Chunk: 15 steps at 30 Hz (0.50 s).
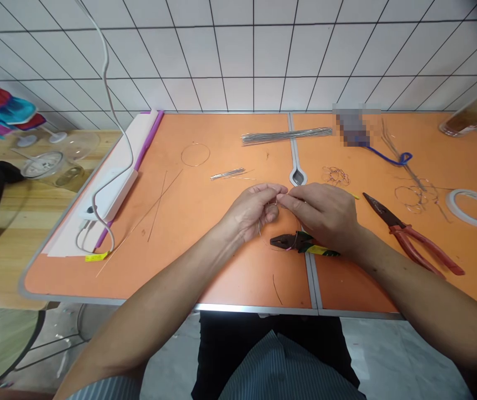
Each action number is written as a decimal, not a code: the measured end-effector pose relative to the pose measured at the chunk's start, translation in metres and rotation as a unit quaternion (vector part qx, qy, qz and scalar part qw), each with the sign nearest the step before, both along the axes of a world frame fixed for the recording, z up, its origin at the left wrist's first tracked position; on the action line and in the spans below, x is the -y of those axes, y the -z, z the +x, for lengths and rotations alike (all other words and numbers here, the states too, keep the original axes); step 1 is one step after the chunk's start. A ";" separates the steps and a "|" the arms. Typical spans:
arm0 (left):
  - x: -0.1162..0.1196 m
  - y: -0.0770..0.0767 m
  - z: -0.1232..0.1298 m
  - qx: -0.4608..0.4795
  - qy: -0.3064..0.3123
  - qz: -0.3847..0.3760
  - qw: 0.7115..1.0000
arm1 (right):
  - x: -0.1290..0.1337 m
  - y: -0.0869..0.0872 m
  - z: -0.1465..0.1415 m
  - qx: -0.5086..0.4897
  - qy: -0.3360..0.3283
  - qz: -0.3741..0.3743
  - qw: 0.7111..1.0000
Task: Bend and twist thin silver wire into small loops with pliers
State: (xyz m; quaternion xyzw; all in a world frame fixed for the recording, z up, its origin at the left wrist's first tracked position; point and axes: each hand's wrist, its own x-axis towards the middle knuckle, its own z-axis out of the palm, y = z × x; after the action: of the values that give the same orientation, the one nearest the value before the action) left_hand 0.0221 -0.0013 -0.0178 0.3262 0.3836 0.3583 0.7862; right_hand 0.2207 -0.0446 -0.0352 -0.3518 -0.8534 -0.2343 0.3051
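As both hands curl closed, we're catching only part of thin wire loop [271,212]: left hand [249,212] gripping it, right hand [320,214] pinching wire near top, exact hold hidden behind fingers. We're seeing black-and-yellow pliers [300,243] lying just below hands, partly under right hand. Red-handled pliers [421,240] lying to right, near tape roll [474,207]; blurred patch [350,126] unreadable on orange table [221,278].

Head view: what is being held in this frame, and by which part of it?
The left hand pinches a thin wire loop by its upper edge. The right hand has its fingertips at the wire beside it, but its exact grip is partly hidden.
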 end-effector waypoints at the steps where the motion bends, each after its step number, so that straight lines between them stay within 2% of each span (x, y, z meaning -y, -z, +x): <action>1: 0.000 -0.001 0.000 0.000 -0.002 -0.001 1.000 | 0.000 -0.001 0.000 -0.005 0.006 0.010 1.000; 4: 0.001 -0.002 0.001 -0.001 0.003 0.001 1.000 | -0.001 -0.002 -0.001 -0.030 0.014 0.012 0.999; 8: 0.002 0.002 0.000 0.008 0.022 0.004 1.000 | -0.002 0.000 -0.002 -0.047 0.040 -0.027 0.998; 12: 0.000 0.008 -0.006 -0.003 0.005 0.024 1.000 | -0.003 0.003 0.000 -0.114 0.083 -0.095 0.985; 15: -0.003 0.006 -0.011 0.008 -0.003 0.048 0.999 | -0.003 0.000 0.002 -0.208 0.092 -0.184 0.956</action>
State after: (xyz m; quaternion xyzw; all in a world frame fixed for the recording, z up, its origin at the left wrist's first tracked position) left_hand 0.0115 0.0020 -0.0235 0.3601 0.3604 0.3810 0.7715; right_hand 0.2224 -0.0411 -0.0355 -0.5198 -0.7635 -0.0222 0.3827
